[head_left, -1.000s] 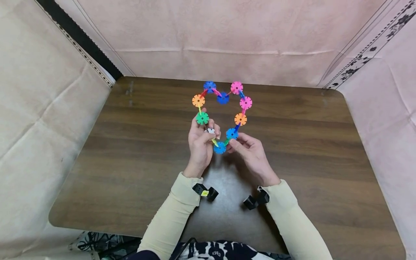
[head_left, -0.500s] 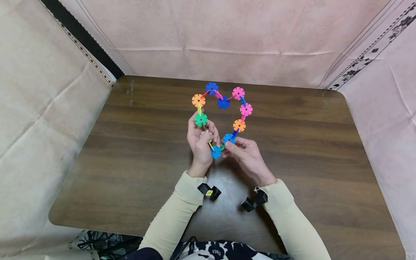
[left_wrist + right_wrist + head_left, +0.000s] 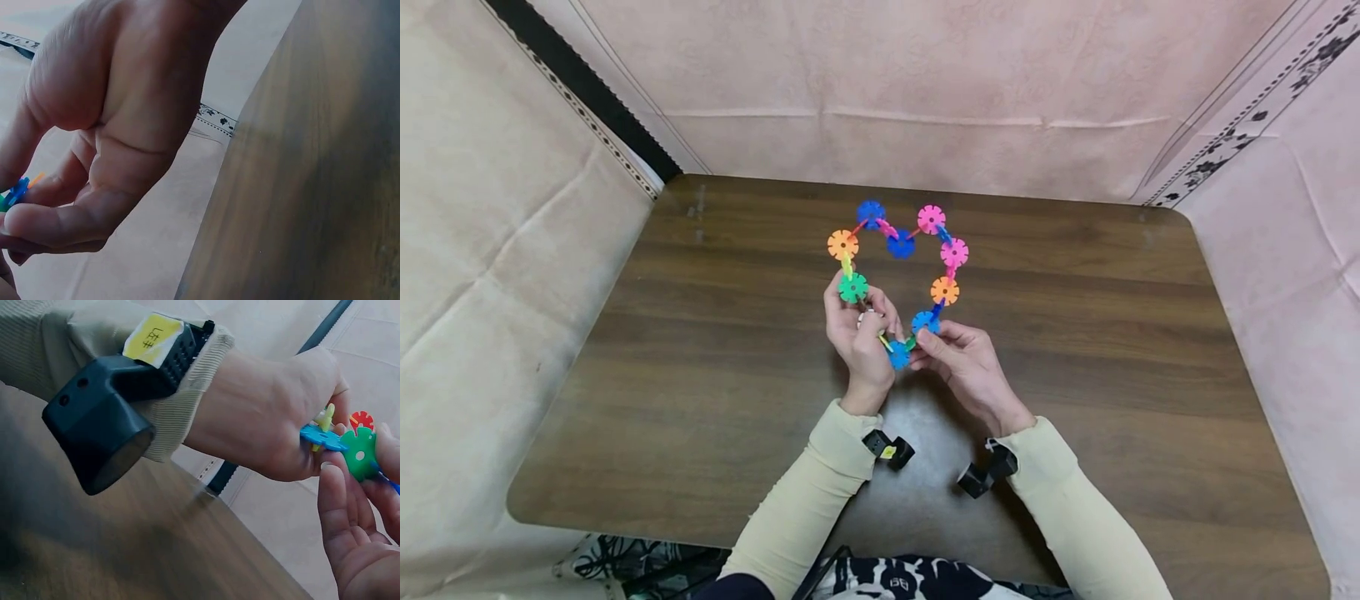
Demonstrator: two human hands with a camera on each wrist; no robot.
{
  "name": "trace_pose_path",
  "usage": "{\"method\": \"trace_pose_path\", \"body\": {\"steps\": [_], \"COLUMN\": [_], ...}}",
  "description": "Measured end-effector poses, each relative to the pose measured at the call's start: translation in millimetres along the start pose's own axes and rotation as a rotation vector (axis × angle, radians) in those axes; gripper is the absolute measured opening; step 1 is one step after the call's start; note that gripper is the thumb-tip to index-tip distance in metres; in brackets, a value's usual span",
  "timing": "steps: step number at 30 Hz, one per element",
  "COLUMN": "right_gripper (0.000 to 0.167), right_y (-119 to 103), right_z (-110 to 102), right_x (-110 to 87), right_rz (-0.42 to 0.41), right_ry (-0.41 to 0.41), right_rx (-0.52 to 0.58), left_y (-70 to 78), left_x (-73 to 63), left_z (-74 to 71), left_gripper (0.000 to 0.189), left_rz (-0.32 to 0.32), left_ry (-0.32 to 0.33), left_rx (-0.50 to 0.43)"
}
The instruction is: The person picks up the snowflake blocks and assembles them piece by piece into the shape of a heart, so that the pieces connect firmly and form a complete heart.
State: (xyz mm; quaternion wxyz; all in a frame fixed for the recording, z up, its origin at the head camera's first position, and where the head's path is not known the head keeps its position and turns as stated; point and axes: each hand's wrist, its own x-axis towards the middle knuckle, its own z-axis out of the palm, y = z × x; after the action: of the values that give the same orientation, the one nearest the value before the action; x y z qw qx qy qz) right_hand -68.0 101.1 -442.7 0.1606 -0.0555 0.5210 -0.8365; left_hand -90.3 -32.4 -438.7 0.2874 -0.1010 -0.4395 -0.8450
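Note:
Both hands hold up a heart-shaped ring of notched plastic discs [image 3: 944,291] over the table. My left hand [image 3: 867,354] grips its lower left side, thumb over a white disc that is mostly covered, fingers behind the green disc [image 3: 853,287]. My right hand [image 3: 967,362] pinches the light blue disc [image 3: 925,322] at the lower right. Between the hands, another blue disc [image 3: 898,356] forms the bottom tip. In the right wrist view, a small green disc [image 3: 360,454] sits edge-on to a blue disc [image 3: 324,438]. Fingertips meet a blue piece [image 3: 17,192] in the left wrist view.
The brown wooden table [image 3: 700,375] has pale cloth [image 3: 880,100] hanging behind it and at both sides. Black camera mounts [image 3: 988,469] sit on the wrists. Dark cables [image 3: 625,557] lie below the table's front left edge.
The ring has moved slightly left and towards the body, its top coming lower. My left thumb now covers more of the white disc. Both hands keep hold.

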Motion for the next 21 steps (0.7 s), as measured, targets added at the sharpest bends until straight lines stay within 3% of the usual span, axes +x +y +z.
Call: {"method": "trace_pose_path", "body": {"steps": [8,14,21], "right_gripper": [0.01,0.009,0.014], "right_y": [0.9,0.1,-4.5], "right_z": [3.8,5.0,-0.3], "right_x": [-4.2,-6.6,-4.5], "right_rz": [-0.032,-0.033,-0.009], "right_ry": [-0.017,-0.035,-0.059], "right_rx": [0.027,0.032,-0.048], "left_y": [0.7,1.2,-1.3], "left_x": [-1.8,-1.0,-1.5], "left_z": [0.0,-0.3,1.3], "left_gripper": [0.054,0.049,0.049], "left_rz": [-0.001,-0.005,-0.038], "left_ry": [0.034,0.003,-0.021], "left_rx": [0.008,0.029,0.012]}}
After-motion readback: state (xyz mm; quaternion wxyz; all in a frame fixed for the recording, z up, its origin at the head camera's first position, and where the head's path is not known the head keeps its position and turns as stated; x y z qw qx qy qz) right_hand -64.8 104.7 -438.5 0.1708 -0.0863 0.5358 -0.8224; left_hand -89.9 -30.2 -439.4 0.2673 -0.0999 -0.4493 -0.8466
